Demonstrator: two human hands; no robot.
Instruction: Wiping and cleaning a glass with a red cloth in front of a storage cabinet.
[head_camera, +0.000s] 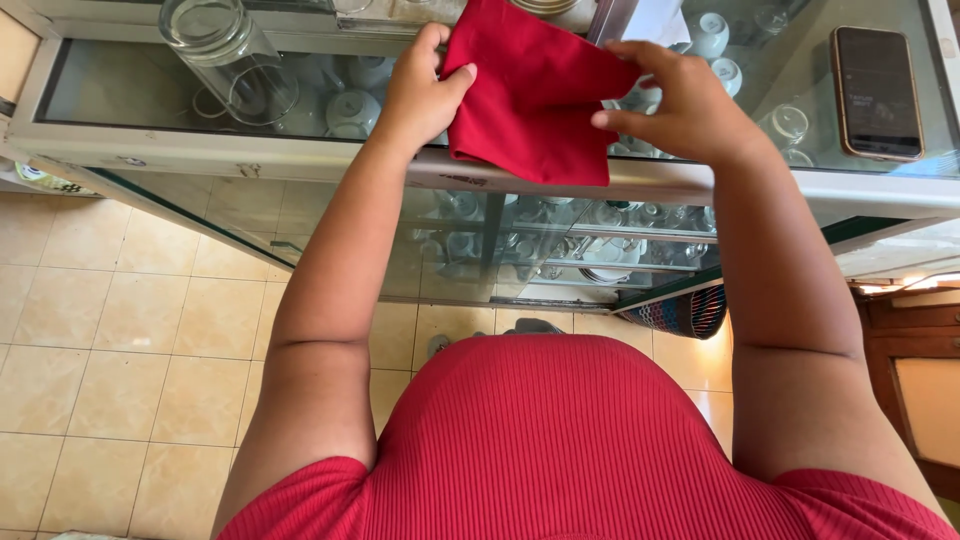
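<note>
Your left hand and right hand are pinching the red cloth, fingers clamped on its edges. The cloth's top is running off the frame's upper edge, hiding the glass counter beneath.

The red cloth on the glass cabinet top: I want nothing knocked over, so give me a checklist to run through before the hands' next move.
1. Left hand grips red cloth at its left edge: ok.
2. Right hand holds the cloth's right edge: ok.
3. Cloth lies on the glass top, lower edge over the front frame: ok.
4. Upturned glass stands apart from the cloth: ok.
5. Phone lies apart from the right hand: ok.
6. Cloth fold even underneath: cannot tell.
</note>
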